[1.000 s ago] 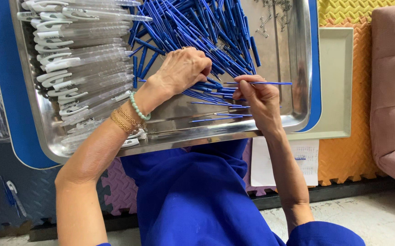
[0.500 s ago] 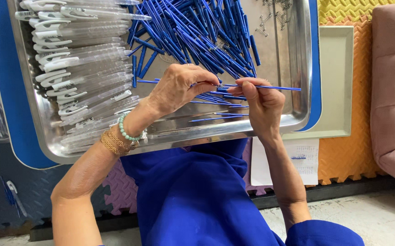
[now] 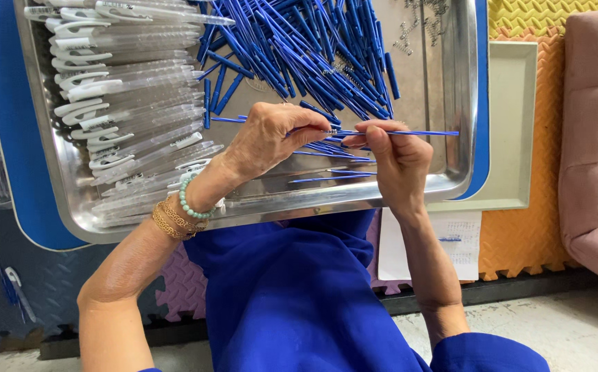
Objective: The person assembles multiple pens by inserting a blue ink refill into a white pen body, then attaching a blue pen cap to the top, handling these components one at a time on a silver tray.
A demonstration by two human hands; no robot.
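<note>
- Steel tray [image 3: 409, 196] rests over the person's lap in blue clothing; landmark for everything below.
- Left hand [image 3: 271, 138] over the tray's front middle, fingers pinched shut on the near end of a thin blue refill [image 3: 409, 133].
- Right hand [image 3: 395, 155] just right of the left hand, thumb and fingers closed on the same blue refill; the refill lies level, tip sticking out toward the tray's right wall.
- Pile of blue refills [image 3: 299, 48] fills the tray's far middle; a few loose ones lie at the front under the hands.
- Clear pen barrels with white clips [image 3: 127, 103] stacked in the tray's left half.
- Green bead bracelet [image 3: 192, 203] and gold bangles on the left wrist, at the tray's front rim.
- Beige tray [image 3: 512, 124] right of the steel tray, pink cushion [image 3: 595, 131] further right.
</note>
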